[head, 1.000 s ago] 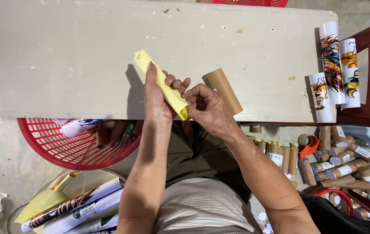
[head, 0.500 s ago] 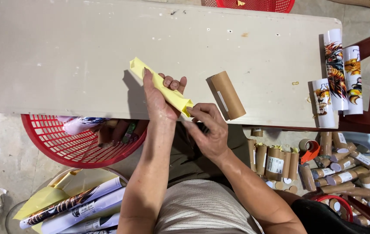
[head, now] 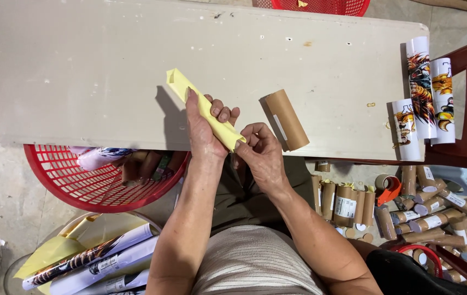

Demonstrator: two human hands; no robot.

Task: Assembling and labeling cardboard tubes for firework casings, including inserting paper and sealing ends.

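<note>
L hand (head: pixel 203 128) is wrapped round a rolled yellow paper tube (head: pixel 203 109), fingers curled over it, tube slanting from 10 o'clock (free end over the board) down to 4 o'clock; R hand (head: pixel 261 155) pinches the tube's lower end betw thumb & fingertips, right at the near edge of the pale work board (head: pixel 80 71). Both hands sit over that near edge, wrists hanging off it. Bare brown cardboard tube (head: pixel 285 120) lies just at 3 o'clock of the hands, near but not touching, its lower end close to the board edge. Wide bare board at 9–12 o'clock, lots of free room there. Printed paper rolls (head: pixel 427 90) well apart at 3 o'clock, hard against the board's R edge. Under the board: red basket (head: pixel 80 180) at 8 o'clock, heap of brown tubes (head: pixel 425 213) at 4 o'clock, rolled prints (head: pixel 97 262) at 7 o'clock
</note>
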